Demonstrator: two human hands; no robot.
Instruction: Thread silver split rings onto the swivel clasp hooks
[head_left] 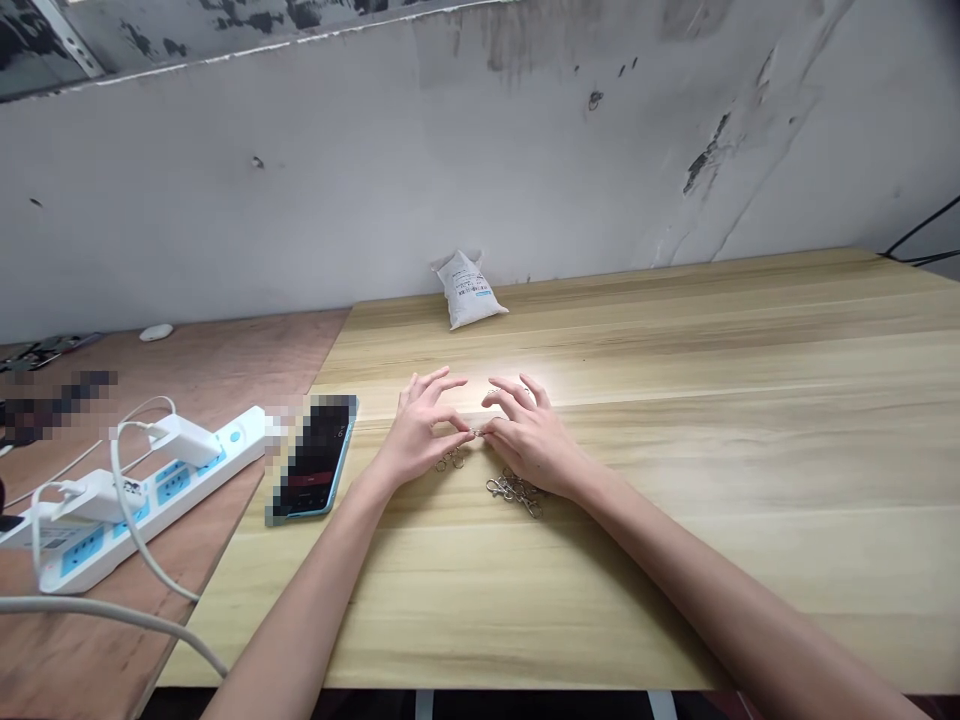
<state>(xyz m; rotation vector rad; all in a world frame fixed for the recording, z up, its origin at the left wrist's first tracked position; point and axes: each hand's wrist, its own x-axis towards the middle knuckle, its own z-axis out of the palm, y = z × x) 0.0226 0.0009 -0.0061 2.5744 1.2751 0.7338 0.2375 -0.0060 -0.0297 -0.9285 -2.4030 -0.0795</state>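
Observation:
My left hand (426, 428) and my right hand (531, 440) meet over the middle of the table. Thumb and index finger of each are pinched on one small silvery metal piece (476, 433), mostly covered by the fingertips; its exact kind is too small to make out. The other fingers of both hands are raised and spread. Close below my left hand lie several small metal rings (451, 460). A small pile of silvery swivel clasps (516, 490) rests on the wood just below my right hand, partly hidden by it.
A white printed plastic packet (470, 292) stands at the back near the wall. Left of my left hand lies a phone (319, 455) with a light blue case. A white power strip (161, 500) with chargers and cables (139, 540) occupies the reddish board at the left.

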